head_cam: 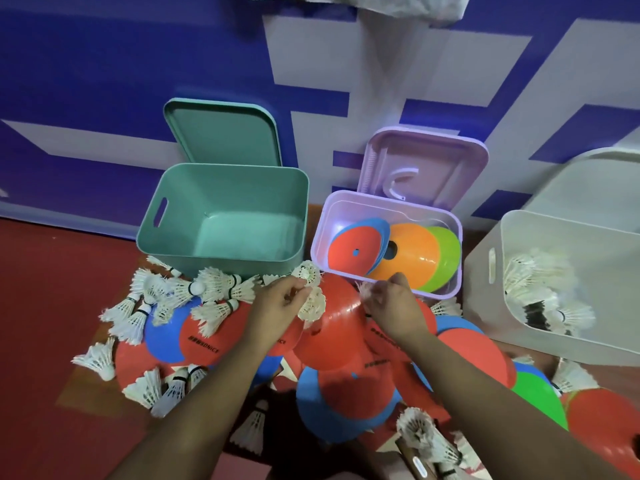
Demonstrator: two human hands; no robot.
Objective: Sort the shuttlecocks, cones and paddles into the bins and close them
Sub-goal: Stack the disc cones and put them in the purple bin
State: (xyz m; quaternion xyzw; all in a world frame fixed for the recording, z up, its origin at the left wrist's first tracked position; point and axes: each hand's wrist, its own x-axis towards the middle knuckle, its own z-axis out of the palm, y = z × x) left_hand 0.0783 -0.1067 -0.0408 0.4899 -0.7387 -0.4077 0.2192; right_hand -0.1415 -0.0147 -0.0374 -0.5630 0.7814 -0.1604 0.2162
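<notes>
My left hand point(277, 304) holds two white shuttlecocks point(310, 289) by their feathers, above a red disc cone point(337, 317). My right hand point(393, 306) pinches the feathers of another shuttlecock point(363, 289) just in front of the purple bin point(320, 237). That bin holds red, blue, orange and green disc cones point(408, 251). The teal bin point(152, 216) stands open with nothing inside. The white bin point(485, 271) on the right holds several shuttlecocks point(540, 289). Loose shuttlecocks point(207, 289) and cones point(346, 393) lie heaped on the floor around my hands.
The teal lid point(221, 133) and purple lid point(422, 164) lean against the blue and white wall behind their bins. Red floor point(52, 306) lies to the left. More cones point(540, 393) and shuttlecocks point(426, 438) lie at the lower right.
</notes>
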